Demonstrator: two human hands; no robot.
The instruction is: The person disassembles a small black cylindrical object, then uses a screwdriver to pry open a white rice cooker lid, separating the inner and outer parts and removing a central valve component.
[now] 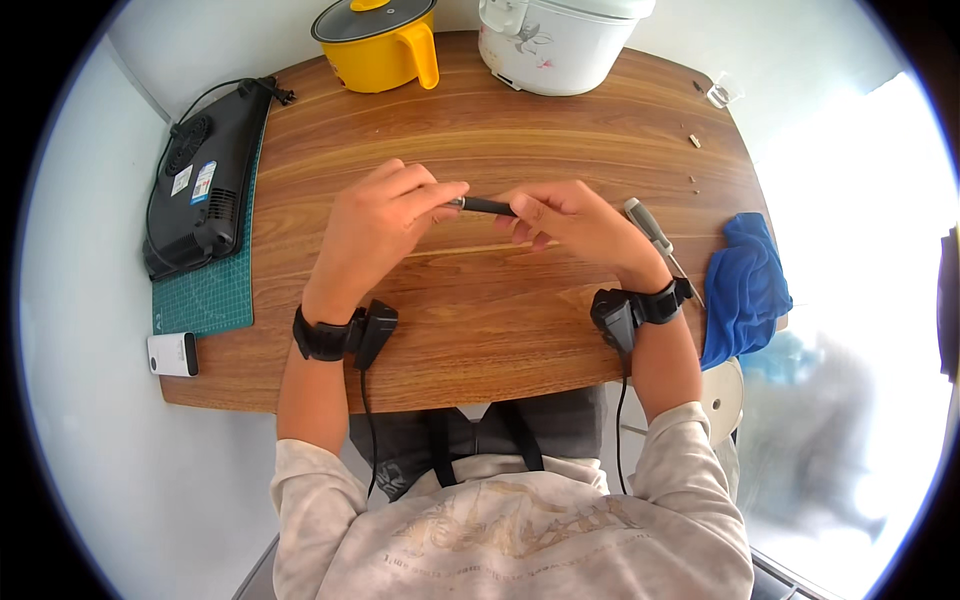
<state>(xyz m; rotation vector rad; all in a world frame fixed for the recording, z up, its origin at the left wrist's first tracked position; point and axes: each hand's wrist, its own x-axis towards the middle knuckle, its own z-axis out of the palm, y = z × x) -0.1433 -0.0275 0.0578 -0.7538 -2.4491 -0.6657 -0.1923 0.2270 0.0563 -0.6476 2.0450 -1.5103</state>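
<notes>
Above the middle of the table, a slim black pen-like rod (487, 206) with a silvery section at its left end spans the gap between my two hands. My left hand (385, 215) pinches the silvery end, and its fingertips hide the very tip. On the other end, my right hand (570, 215) grips the black part between thumb and fingers, its lower fingers curled loosely underneath. A screwdriver (650, 225) with a grey handle lies just right of my right hand, its shaft partly behind my wrist.
A yellow lidded pot (375, 60) and a white cooker (550, 45) stand at the far edge. Leftward, a black appliance (205, 180) with a cable rests on a green cutting mat (225, 290), near a white power bank (172, 355). A blue cloth (745, 285) hangs over the right edge.
</notes>
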